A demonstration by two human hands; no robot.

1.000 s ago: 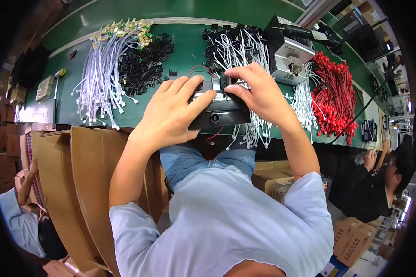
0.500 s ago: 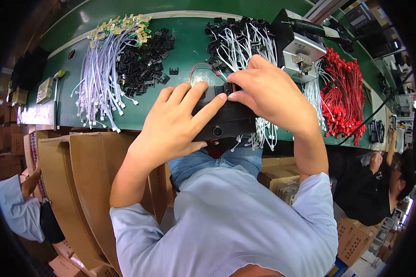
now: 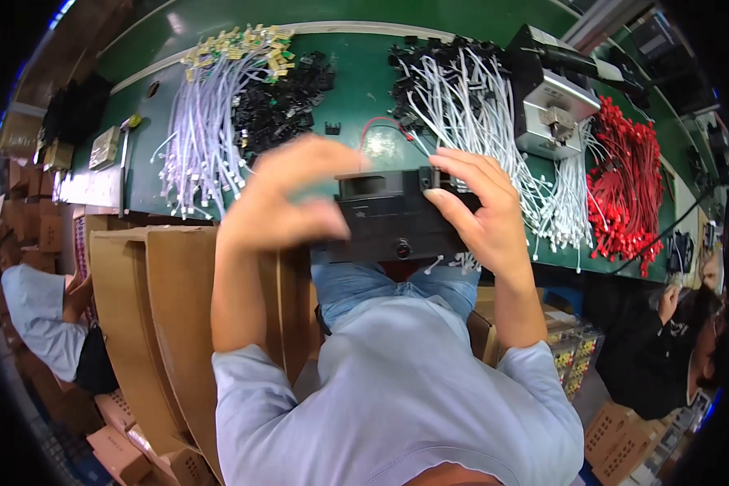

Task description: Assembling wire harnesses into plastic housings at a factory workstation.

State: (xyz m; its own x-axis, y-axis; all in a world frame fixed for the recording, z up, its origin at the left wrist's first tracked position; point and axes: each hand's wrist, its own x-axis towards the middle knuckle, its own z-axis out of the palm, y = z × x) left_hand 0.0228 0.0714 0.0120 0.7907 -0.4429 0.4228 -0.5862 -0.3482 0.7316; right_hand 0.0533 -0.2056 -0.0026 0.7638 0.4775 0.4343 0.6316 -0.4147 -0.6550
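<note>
A black plastic box-shaped housing (image 3: pixel 373 231) lies at the near edge of the green bench, above my lap. It has a recess along its far side and a small round part on its near face. My right hand (image 3: pixel 494 215) grips its right end, thumb and fingers around a small black piece at the far right corner. Motion blurs my left hand (image 3: pixel 279 198), which is off the housing at its left, thumb and fingers apart with nothing seen between them. From behind the housing a thin red wire (image 3: pixel 374 121) loops up toward a white cable.
White cables with yellow-tagged ends (image 3: pixel 202 121) and loose black clips (image 3: pixel 279 109) lie left. Behind my right hand are white cables with black ends (image 3: pixel 462 89), a metal-fronted machine (image 3: pixel 555 113) and red cables (image 3: pixel 624 186). An open carton (image 3: pixel 178 324) stands left; people sit on both sides.
My left hand has lifted off the housing and moved left. My right hand stays at the housing's right end, its fingers spread wider around it. The whole view has shifted slightly.
</note>
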